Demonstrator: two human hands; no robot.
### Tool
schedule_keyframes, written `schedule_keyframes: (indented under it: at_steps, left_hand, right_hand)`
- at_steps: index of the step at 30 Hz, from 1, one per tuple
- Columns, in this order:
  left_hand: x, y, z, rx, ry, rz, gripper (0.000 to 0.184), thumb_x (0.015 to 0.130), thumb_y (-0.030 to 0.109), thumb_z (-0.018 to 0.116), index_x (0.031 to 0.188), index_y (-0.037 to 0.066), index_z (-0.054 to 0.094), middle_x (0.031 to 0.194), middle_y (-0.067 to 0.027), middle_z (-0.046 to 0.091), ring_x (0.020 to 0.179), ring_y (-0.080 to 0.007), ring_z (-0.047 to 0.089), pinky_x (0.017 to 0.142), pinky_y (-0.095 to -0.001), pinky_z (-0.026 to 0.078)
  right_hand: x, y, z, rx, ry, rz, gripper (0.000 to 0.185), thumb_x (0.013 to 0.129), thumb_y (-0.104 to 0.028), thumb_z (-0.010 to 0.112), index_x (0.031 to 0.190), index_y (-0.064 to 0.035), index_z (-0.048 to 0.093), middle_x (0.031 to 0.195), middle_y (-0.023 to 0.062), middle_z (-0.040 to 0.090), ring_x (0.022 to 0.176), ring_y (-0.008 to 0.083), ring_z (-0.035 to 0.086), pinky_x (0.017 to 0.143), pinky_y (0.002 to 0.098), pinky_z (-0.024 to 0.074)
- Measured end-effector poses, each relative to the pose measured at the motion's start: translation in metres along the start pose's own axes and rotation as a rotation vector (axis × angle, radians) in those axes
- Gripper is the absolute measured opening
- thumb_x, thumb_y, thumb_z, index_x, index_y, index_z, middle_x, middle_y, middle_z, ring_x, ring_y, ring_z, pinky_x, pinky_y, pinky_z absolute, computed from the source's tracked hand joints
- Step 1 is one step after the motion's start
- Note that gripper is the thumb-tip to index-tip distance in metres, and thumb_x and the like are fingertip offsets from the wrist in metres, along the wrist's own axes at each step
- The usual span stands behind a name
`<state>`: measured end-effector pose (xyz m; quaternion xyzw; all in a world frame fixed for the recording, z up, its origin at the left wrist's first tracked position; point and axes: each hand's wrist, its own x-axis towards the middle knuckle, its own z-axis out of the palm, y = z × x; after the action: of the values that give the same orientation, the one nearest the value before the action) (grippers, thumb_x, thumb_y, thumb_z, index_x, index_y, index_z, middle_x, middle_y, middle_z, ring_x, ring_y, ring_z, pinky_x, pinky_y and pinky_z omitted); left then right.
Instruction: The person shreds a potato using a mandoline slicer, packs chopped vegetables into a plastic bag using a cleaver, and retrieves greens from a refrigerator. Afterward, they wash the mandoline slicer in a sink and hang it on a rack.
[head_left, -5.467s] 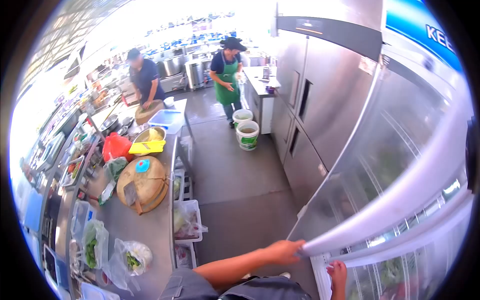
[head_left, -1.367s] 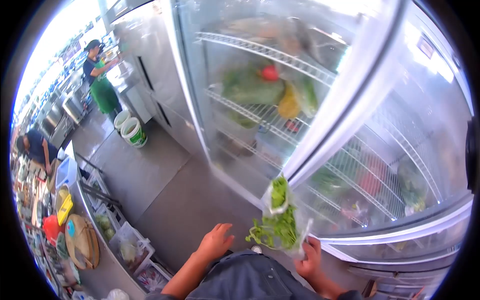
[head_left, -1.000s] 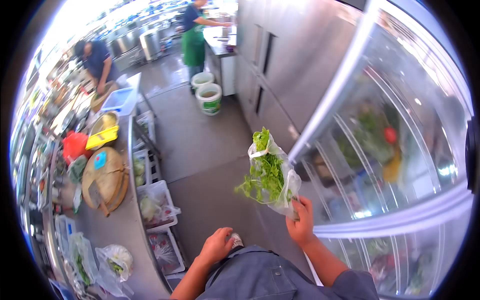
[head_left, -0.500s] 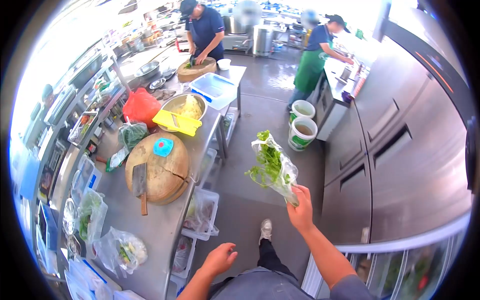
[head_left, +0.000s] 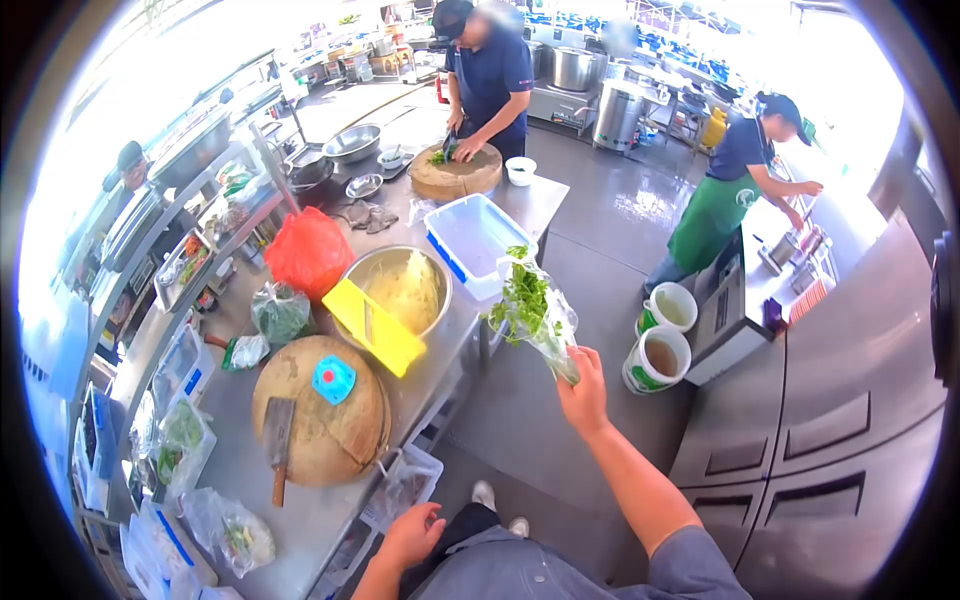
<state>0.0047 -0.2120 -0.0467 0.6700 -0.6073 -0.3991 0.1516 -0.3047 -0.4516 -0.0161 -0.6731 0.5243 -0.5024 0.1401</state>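
Observation:
My right hand (head_left: 583, 392) is closed around the lower end of a clear plastic bag of leafy green herbs (head_left: 526, 303). Leaves stick out at the top of the bag, which is held up in front of me near the table's edge. Low beside the steel table, my left hand (head_left: 412, 535) has loosely curved fingers, apart and with nothing in them. On the table to its left, a cleaver (head_left: 278, 436) lies across a round wooden chopping block (head_left: 330, 440), along with a small blue object (head_left: 334, 379).
A yellow grater (head_left: 373, 328) rests on a steel bowl (head_left: 436, 268) of pale shreds. Beyond are a clear plastic tub (head_left: 468, 232) and a co-worker (head_left: 490, 80) cutting greens. Buckets (head_left: 657, 360) stand on the floor near another person in a green apron (head_left: 710, 220). Steel cabinets (head_left: 850, 440) line the right.
I have stepped forward, and the view has swung left, bringing the far block and tub closer. My right hand still holds the bagged herbs, now beside the table. The left stays empty.

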Motion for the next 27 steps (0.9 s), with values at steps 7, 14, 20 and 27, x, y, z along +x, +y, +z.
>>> schedule_keyframes:
  at_steps: [7, 14, 20, 27]
  left_hand:
    - [0.173, 0.032, -0.035, -0.158, 0.004, 0.094, 0.038, 0.089, 0.023, 0.067, 0.120, 0.003, 0.061, 0.103, -0.0126, 0.067, 0.080, -0.0233, 0.065, 0.075, -0.0348, 0.053]
    - [0.282, 0.101, -0.094, -0.295, 0.068, 0.145, 0.036, 0.089, 0.021, 0.067, 0.120, 0.004, 0.060, 0.101, -0.0107, 0.066, 0.079, -0.0209, 0.065, 0.074, -0.0329, 0.053]
    - [0.358, 0.128, -0.107, -0.344, 0.090, 0.020, 0.035, 0.089, 0.021, 0.067, 0.120, 0.005, 0.061, 0.102, -0.0092, 0.066, 0.078, -0.0219, 0.065, 0.074, -0.0325, 0.053]
    - [0.440, 0.178, -0.091, -0.455, 0.285, -0.277, 0.036, 0.088, 0.017, 0.068, 0.120, 0.003, 0.061, 0.100, -0.0101, 0.067, 0.076, -0.0207, 0.066, 0.071, -0.0322, 0.054]
  right_hand:
    - [0.161, 0.069, 0.082, -0.059, -0.100, -0.031, 0.039, 0.078, 0.003, 0.064, 0.117, -0.0016, 0.060, 0.117, 0.0183, 0.056, 0.106, 0.0380, 0.058, 0.088, 0.0395, 0.0497]
    - [0.301, 0.122, 0.139, -0.098, -0.202, -0.073, 0.040, 0.078, 0.001, 0.063, 0.118, -0.0015, 0.060, 0.118, 0.0180, 0.056, 0.107, 0.0383, 0.058, 0.091, 0.0398, 0.0484]
    - [0.426, 0.203, 0.210, -0.086, -0.318, -0.112, 0.041, 0.078, 0.000, 0.061, 0.119, -0.0012, 0.059, 0.119, 0.0181, 0.056, 0.110, 0.0378, 0.056, 0.095, 0.0393, 0.0459]
    - [0.559, 0.287, 0.332, 0.031, -0.506, -0.205, 0.044, 0.075, -0.001, 0.061, 0.119, -0.0070, 0.062, 0.116, 0.0150, 0.057, 0.107, 0.0366, 0.057, 0.091, 0.0410, 0.0483]
